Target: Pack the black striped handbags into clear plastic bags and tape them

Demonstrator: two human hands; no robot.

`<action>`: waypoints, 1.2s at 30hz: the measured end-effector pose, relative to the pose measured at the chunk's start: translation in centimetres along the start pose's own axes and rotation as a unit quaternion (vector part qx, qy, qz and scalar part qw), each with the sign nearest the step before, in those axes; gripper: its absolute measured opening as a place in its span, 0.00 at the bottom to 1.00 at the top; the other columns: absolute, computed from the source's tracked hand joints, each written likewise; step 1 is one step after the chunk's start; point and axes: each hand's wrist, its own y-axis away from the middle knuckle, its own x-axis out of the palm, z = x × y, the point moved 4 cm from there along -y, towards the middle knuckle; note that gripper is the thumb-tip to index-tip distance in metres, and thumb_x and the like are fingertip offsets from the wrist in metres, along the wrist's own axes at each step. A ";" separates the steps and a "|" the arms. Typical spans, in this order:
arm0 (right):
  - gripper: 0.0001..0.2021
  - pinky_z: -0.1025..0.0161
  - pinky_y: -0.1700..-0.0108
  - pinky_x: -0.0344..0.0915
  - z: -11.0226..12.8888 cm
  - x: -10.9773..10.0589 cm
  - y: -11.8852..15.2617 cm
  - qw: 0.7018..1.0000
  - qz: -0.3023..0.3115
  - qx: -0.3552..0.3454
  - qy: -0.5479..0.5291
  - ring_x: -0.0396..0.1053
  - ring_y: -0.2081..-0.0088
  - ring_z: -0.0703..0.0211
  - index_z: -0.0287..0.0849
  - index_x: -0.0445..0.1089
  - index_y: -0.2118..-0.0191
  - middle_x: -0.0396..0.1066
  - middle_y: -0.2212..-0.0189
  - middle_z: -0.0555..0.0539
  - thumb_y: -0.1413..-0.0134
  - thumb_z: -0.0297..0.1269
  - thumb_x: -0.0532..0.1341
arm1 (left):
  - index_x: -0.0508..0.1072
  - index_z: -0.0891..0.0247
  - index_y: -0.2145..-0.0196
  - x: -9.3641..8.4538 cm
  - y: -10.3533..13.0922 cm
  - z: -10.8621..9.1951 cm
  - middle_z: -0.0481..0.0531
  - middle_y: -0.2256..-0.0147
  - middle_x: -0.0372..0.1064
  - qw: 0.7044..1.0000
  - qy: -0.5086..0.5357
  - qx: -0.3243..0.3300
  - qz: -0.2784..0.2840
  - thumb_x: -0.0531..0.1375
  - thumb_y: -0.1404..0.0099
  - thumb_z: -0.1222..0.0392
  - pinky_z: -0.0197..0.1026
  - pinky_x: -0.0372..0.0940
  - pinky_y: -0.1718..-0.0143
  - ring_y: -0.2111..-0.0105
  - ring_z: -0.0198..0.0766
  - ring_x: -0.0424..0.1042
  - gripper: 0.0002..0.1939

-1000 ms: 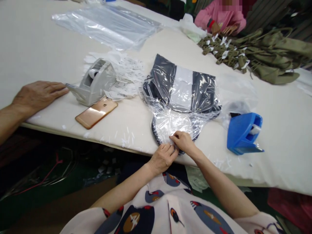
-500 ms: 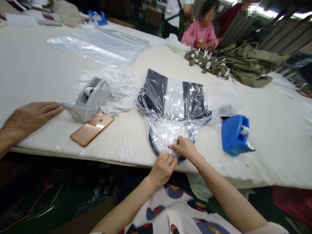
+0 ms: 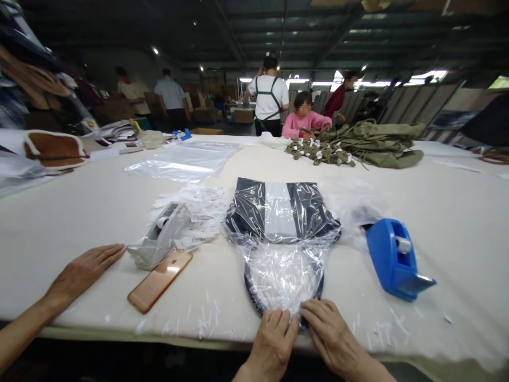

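In front of me a dark item with a pale middle strip lies flat inside a clear plastic bag. A dark curved band shows through its near part. My left hand has its bent fingers closed on the bag's near edge. Just beside it, my right hand grips the same edge, its thumb and fingertips close to the left fingers. What lies under the fingertips is hidden.
Another person's hand rests flat at left, near a grey tape dispenser, phone and paper labels. A blue tape dispenser stands right. Clear bags and olive fabric items lie farther back, near co-workers.
The camera view has tilted up and levelled. My right hand has moved from pinching above the bag's near end down to its near edge, beside my left hand.
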 end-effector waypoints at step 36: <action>0.19 0.51 0.49 0.58 -3.7 -0.6 5.1 0.995 -0.092 0.038 -0.002 0.59 0.46 0.50 0.41 0.62 0.47 0.63 0.49 0.38 0.44 0.24 0.51 | 0.62 0.67 0.46 -4.2 1.4 6.4 0.62 0.52 0.63 0.991 -0.045 -0.073 0.098 0.47 0.36 0.71 0.47 0.62 0.53 0.50 0.44 0.62 0.20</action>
